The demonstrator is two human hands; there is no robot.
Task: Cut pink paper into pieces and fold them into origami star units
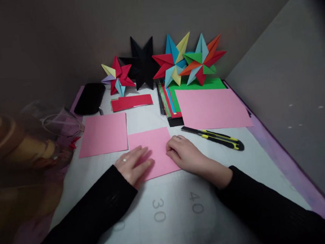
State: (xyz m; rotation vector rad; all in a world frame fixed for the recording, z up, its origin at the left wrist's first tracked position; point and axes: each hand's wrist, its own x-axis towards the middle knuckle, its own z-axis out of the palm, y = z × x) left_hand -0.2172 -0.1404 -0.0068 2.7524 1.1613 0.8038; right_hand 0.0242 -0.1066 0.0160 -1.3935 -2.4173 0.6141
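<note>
A pink square sheet of paper (157, 158) lies in front of me on the white table cover. My left hand (132, 165) rests on its left side, fingers stretched out, a ring on one finger. At the sheet's right edge, my right hand (185, 152) is closed, with curled fingers and thumb against the paper; its fingertips are partly hidden. Another pink square (103, 134) lies to the left, close by the first. Beyond my right hand are a yellow and black utility knife (215, 137) and a larger pink sheet (212, 108).
Folded paper stars stand along the back wall, among them a black star (144, 64) and a multicoloured star (202, 61). Red paper strips (132, 102), a dark phone-like object (90, 98) and stacked coloured sheets (201, 84) lie before them. A wall (297, 68) borders the right.
</note>
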